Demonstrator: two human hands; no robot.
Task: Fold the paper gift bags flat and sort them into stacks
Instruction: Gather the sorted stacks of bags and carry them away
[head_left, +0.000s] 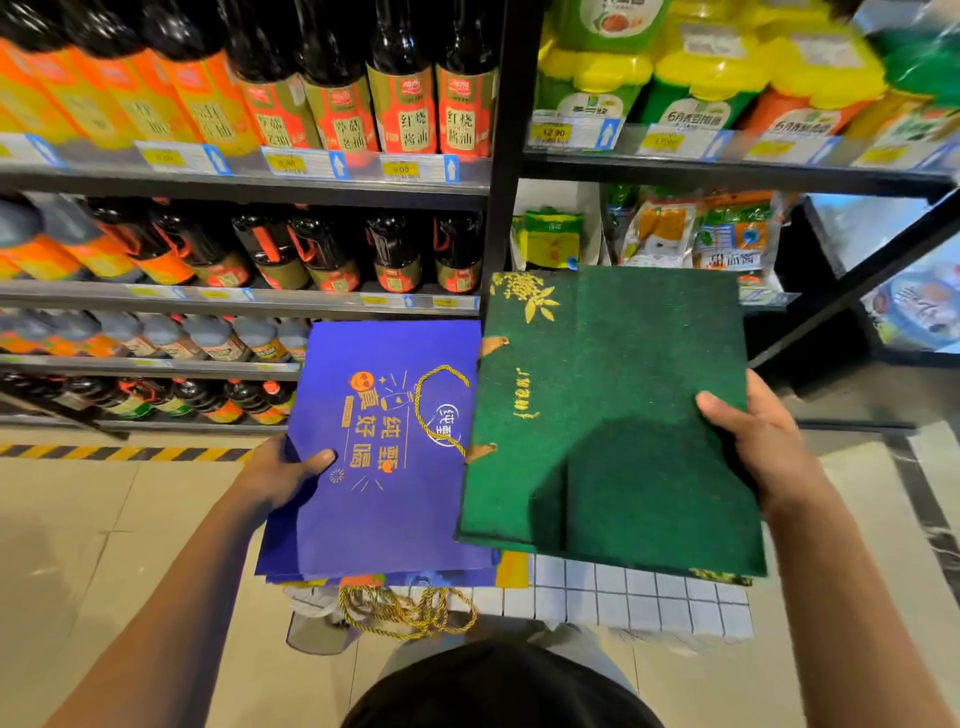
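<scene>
Two flattened gift bags held side by side in front of the store shelving (249, 187), above a tiled floor (104, 545).

Blue bag (384, 452): matte royal blue, flat, gold and orange print with large Chinese characters turned sideways, a round white-outline logo near its right edge, a twisted gold cord handle (441, 410) looped over the face. Long axis runs away from the person. More blue edges show beneath it, so it tops a thin stack; loose gold cords hang below.

Green bag (613, 415): dark green, cloth-like texture, gold floral sprig at its far left corner, a small gold vertical inscription too small to read, two tan tabs on its left edge. It overlaps the blue bag's right edge, tilted slightly.

Left hand (283, 475) pinches the blue stack's left edge, thumb on top. Right hand (758, 441) grips the green bag's right edge, thumb on top.

Shelf bottles read 红烧酱油.
</scene>
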